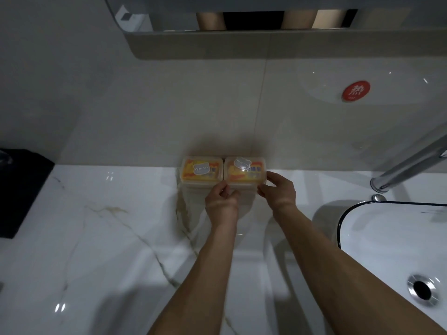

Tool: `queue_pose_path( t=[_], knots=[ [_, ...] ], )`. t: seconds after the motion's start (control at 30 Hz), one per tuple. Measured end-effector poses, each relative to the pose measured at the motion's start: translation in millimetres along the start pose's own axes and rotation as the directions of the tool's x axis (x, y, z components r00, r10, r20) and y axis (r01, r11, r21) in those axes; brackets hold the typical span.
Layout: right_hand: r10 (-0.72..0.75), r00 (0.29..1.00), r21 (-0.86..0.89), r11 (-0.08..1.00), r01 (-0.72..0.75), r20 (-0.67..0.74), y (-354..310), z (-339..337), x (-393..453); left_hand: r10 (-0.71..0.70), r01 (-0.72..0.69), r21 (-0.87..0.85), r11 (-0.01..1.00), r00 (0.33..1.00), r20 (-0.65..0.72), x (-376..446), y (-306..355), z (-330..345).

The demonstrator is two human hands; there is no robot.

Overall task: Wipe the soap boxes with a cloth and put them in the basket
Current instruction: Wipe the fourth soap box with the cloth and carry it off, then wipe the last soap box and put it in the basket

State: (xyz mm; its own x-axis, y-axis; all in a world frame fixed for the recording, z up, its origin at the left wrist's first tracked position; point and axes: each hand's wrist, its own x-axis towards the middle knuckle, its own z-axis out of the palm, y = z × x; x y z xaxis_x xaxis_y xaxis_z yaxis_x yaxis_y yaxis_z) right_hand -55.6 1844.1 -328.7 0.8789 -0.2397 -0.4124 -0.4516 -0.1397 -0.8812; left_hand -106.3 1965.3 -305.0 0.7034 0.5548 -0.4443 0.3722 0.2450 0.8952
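Note:
Two clear soap boxes with orange-yellow contents stand side by side against the wall on the white marble counter: the left soap box (pixel 201 172) and the right soap box (pixel 244 170). Both my hands are at the right box. My left hand (pixel 222 199) pinches its near left corner with curled fingers. My right hand (pixel 279 190) grips its near right corner, thumb on the lid edge. No cloth and no basket are in view.
A white sink basin (pixel 391 240) with a chrome drain (pixel 422 289) lies at the right, a chrome tap (pixel 411 163) above it. A black object (pixel 19 189) sits at the counter's left edge. A mirror cabinet (pixel 266 32) hangs overhead.

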Motion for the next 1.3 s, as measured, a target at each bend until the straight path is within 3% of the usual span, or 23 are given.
queue_pose_path(
  t=[0.23,0.77,0.93,1.3],
  knots=[
    [0.006,1.0,-0.069,0.998,-0.004,0.029,-8.1,-0.6,-4.2,-0.013,0.012,0.053,0.999,1.0,0.015,0.6,4.0,-4.5],
    [-0.068,0.996,-0.179,0.981,0.078,0.06,-26.7,-16.9,-42.7,0.117,-0.144,0.293,0.945,0.987,0.106,-17.6,18.5,-33.9],
    [-0.154,0.987,-0.341,0.926,0.159,0.041,-37.9,-30.8,-69.4,0.315,-0.376,0.531,0.759,0.927,0.206,-32.4,28.7,-51.0],
    [-0.319,0.947,-0.538,0.803,0.257,-0.023,-47.4,-63.3,-160.0,0.502,-0.629,0.692,0.355,0.752,0.427,-59.6,40.9,-81.4]
  ],
)
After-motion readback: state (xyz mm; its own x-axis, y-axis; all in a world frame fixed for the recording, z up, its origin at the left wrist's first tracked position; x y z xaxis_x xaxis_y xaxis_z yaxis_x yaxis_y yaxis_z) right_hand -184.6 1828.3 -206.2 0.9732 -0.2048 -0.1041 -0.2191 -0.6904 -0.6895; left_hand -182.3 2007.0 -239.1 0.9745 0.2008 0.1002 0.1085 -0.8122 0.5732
